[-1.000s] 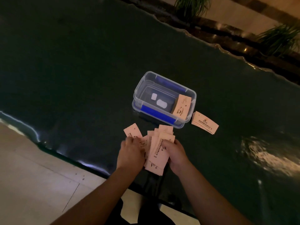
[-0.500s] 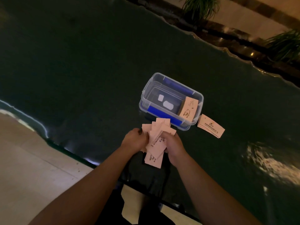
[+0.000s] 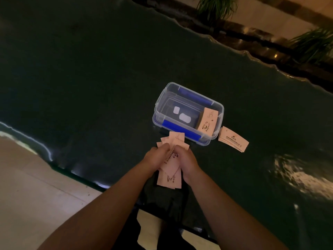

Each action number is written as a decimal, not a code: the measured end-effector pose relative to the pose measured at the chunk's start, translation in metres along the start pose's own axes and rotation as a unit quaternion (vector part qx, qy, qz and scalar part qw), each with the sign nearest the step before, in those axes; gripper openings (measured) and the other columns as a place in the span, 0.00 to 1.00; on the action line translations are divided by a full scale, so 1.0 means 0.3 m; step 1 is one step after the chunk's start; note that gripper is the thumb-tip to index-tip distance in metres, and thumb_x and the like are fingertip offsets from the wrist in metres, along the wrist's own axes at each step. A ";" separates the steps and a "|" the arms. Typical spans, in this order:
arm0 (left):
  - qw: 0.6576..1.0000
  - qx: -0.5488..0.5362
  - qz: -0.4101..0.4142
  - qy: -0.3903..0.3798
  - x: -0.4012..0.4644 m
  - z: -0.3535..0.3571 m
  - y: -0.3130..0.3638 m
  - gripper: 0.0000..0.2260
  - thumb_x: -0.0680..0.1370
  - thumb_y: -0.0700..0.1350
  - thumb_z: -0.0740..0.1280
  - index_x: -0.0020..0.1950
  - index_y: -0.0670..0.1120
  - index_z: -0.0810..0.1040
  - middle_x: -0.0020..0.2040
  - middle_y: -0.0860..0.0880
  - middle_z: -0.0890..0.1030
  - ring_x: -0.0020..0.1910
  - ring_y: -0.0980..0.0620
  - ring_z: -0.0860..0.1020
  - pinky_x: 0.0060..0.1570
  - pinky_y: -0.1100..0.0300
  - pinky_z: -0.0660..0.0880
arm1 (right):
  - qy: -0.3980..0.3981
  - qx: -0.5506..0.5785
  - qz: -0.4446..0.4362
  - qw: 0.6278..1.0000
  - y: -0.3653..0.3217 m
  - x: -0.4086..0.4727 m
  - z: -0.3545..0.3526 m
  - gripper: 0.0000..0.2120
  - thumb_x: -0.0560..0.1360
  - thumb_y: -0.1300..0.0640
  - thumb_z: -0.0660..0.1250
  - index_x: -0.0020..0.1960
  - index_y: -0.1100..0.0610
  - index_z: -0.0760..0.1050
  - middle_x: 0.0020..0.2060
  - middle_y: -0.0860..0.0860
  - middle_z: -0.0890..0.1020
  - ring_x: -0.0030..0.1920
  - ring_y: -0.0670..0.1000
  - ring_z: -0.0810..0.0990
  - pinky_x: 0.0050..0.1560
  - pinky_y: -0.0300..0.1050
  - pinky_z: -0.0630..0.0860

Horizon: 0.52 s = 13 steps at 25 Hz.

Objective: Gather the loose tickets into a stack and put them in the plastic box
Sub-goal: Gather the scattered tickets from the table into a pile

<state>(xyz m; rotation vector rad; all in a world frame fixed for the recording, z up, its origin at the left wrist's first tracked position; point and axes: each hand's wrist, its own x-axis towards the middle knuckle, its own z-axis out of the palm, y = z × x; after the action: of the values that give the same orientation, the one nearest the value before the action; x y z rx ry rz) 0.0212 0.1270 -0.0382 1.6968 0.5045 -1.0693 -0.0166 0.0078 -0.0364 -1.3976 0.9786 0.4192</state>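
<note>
The left hand (image 3: pixel 158 156) and the right hand (image 3: pixel 187 160) are pressed together from either side around a loose bundle of pale pink paper tickets (image 3: pixel 171 170), both hands closed on it, thumbs and fingers curled over its long edges. The bundle is uneven: several ticket corners fan out above the knuckles toward the box, and lower ends stick out below the wrists at slightly different angles. Dark printed lines of text and a small logo show on the top ticket, too small to read. The bundle is held just above the near edge of the dark green glossy table (image 3: pixel 90 87), directly in front of the box and near it.

To the left, beyond the table's wavy edge, lies a pale tiled floor (image 3: pixel 36 195). Nothing lies between the hands and the box.

Past the hands sits a clear rectangular plastic box with blue clip handles on its long sides (image 3: pixel 163 98), open at the top. Two white labels show on its bottom. A neat stack of the same pink tickets (image 3: pixel 207 122) leans against its right end wall, tilted, with a printed logo facing up.

Just beside the box's right end, on the table, lies another small stack of pink tickets (image 3: pixel 233 138), slightly fanned. Far right, light glares off the tabletop, and green potted plants (image 3: pixel 310 44) stand beyond the far edge.
</note>
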 end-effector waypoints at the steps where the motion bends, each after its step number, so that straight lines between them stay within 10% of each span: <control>1: 1.000 -0.004 0.004 -0.017 0.002 0.002 0.001 0.25 0.76 0.61 0.62 0.63 0.44 0.80 0.54 0.44 0.86 0.51 0.45 0.86 0.53 0.49 0.82 | -0.006 0.003 0.008 1.000 0.001 0.003 0.003 0.29 0.72 0.47 0.69 0.72 0.48 0.73 0.51 0.55 0.90 0.48 0.56 0.91 0.52 0.59 0.87; 5: 0.995 0.031 0.015 -0.089 -0.002 0.000 0.008 0.31 0.68 0.65 0.64 0.63 0.48 0.79 0.57 0.41 0.85 0.54 0.42 0.85 0.61 0.43 0.80 | -0.041 0.054 0.049 0.996 0.021 -0.019 0.003 0.28 0.74 0.46 0.65 0.73 0.52 0.75 0.54 0.58 0.89 0.52 0.60 0.90 0.51 0.56 0.85; 13: 0.992 -0.078 0.054 -0.083 -0.033 0.053 -0.003 0.28 0.71 0.54 0.69 0.68 0.44 0.75 0.52 0.41 0.86 0.46 0.43 0.86 0.42 0.51 0.82 | -0.115 0.027 0.001 0.993 -0.013 -0.073 -0.073 0.27 0.78 0.49 0.63 0.77 0.46 0.70 0.58 0.56 0.88 0.56 0.59 0.88 0.61 0.62 0.83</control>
<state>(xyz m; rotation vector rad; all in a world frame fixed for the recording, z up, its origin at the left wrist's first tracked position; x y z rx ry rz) 0.0087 0.1144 -0.0317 1.4667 0.3758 -1.0549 -0.0331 -0.0070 -0.0145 -1.2689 0.7985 0.5395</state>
